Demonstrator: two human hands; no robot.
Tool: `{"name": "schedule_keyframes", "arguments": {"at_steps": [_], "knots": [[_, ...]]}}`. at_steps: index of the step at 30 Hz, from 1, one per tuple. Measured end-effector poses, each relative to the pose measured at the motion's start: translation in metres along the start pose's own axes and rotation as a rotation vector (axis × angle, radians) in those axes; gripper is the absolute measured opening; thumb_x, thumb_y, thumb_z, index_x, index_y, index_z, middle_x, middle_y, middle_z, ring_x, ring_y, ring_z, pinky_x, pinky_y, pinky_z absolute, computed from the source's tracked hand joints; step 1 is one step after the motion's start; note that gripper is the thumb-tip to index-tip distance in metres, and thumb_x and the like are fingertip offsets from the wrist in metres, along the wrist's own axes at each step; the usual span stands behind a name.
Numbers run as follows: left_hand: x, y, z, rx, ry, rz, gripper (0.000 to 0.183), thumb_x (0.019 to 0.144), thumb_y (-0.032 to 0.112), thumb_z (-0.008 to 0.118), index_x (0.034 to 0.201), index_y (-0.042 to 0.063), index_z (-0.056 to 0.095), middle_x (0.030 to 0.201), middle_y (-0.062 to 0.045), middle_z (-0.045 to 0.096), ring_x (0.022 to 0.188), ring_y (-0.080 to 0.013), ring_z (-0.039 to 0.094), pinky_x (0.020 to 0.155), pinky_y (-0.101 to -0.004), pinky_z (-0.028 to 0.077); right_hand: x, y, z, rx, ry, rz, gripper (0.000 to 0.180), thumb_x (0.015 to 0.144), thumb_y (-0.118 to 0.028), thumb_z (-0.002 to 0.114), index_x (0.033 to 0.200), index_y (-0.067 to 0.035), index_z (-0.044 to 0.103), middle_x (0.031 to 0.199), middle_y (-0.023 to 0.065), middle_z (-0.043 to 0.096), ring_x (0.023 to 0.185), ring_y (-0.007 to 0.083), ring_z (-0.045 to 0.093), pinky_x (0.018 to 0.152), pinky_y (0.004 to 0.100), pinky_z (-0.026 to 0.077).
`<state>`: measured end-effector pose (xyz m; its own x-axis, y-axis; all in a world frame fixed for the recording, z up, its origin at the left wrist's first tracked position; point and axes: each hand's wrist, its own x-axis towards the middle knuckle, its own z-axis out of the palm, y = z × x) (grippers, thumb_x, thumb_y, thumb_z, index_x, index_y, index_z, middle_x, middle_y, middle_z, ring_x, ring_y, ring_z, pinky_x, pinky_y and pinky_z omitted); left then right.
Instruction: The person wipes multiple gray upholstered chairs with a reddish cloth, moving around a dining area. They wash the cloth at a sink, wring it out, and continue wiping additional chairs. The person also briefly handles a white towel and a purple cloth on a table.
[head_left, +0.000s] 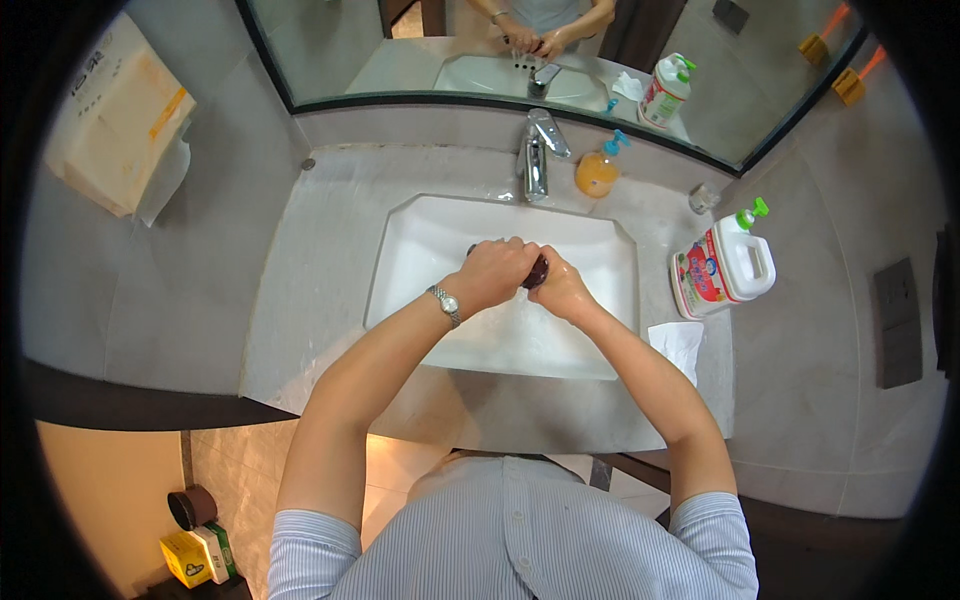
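Note:
Over the white sink basin (420, 300), my left hand (499, 270) is closed around a dark reddish-brown object (535, 271). Its rounded right end shows between my hands, and a dark tip pokes out beyond my left knuckles. The rest is covered by my fingers, so I cannot tell what it is. My right hand (559, 285) grips the right end, its fingers touching my left hand. Wet skin glistens on the right hand. A metal wristwatch (448, 304) circles my left wrist. Behind the hands stands a chrome faucet (535, 161).
An orange soap pump bottle (598, 174) stands right of the faucet. On the counter's right are a large white detergent jug (720, 262), a crumpled white tissue (677, 346) and a small glass jar (703, 198). A tissue pack (120, 120) hangs at left; a mirror (420, 67) spans the back.

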<state>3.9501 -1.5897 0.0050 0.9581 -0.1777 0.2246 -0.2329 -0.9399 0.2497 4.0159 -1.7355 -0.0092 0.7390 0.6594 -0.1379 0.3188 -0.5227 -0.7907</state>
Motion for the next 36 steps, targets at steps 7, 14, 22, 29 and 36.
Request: {"name": "schedule_keyframes", "arguments": {"at_steps": [7, 14, 22, 29, 36], "knots": [[0.009, -0.020, 0.015, 0.155, 0.224, -0.015, 0.019, 0.070, 0.007, 0.062, 0.082, 0.005, 0.048, 0.071, -0.010, 0.053, 0.061, -0.0265, 0.060, 0.051, -0.0385, 0.048, -0.002, -0.028, -0.002, 0.459, -0.076, 0.388, 0.039, 0.059, 0.000, 0.058, 0.097, 0.001, 0.048, 0.067, 0.0060, 0.050, 0.047, 0.0144, 0.045, 0.038, 0.0296, 0.035], [0.007, -0.024, 0.035, -0.014, 0.318, -0.160, 0.019, 0.071, 0.007, 0.062, 0.083, 0.006, 0.047, 0.073, -0.011, 0.054, 0.062, -0.0300, 0.060, 0.052, -0.0398, 0.048, -0.004, -0.041, -0.006, 0.577, -0.163, 0.588, 0.032, 0.062, -0.003, 0.057, 0.091, -0.004, 0.044, 0.059, 0.0028, 0.042, 0.037, 0.0091, 0.034, 0.030, 0.0260, 0.022], [-0.011, -0.031, 0.042, 0.004, 0.171, -0.100, 0.017, 0.073, 0.010, 0.061, 0.083, 0.005, 0.048, 0.073, -0.013, 0.057, 0.063, -0.0305, 0.061, 0.051, -0.0397, 0.048, -0.011, -0.017, 0.009, 0.788, -0.287, 0.606, 0.031, 0.061, -0.002, 0.057, 0.087, -0.007, 0.040, 0.058, 0.0015, 0.037, 0.038, 0.0083, 0.031, 0.030, 0.0237, 0.020], [-0.020, -0.020, 0.043, 0.015, 0.065, -0.127, 0.027, 0.072, 0.017, 0.064, 0.085, 0.004, 0.045, 0.067, -0.013, 0.060, 0.058, -0.0308, 0.060, 0.051, -0.0399, 0.047, -0.021, -0.008, 0.004, 0.755, -0.362, 0.498, 0.029, 0.071, -0.009, 0.064, 0.091, -0.007, 0.045, 0.063, 0.0007, 0.039, 0.045, 0.0073, 0.034, 0.034, 0.0221, 0.021], [-0.021, 0.009, 0.023, 0.060, 0.068, -0.200, 0.034, 0.070, 0.019, 0.067, 0.089, 0.004, 0.042, 0.068, -0.013, 0.059, 0.059, -0.0316, 0.061, 0.051, -0.0396, 0.048, -0.035, -0.015, -0.023, 0.699, -0.427, 0.391, 0.030, 0.077, -0.029, 0.071, 0.084, -0.010, 0.049, 0.061, -0.0021, 0.039, 0.045, 0.0067, 0.031, 0.036, 0.0229, 0.019]]}}
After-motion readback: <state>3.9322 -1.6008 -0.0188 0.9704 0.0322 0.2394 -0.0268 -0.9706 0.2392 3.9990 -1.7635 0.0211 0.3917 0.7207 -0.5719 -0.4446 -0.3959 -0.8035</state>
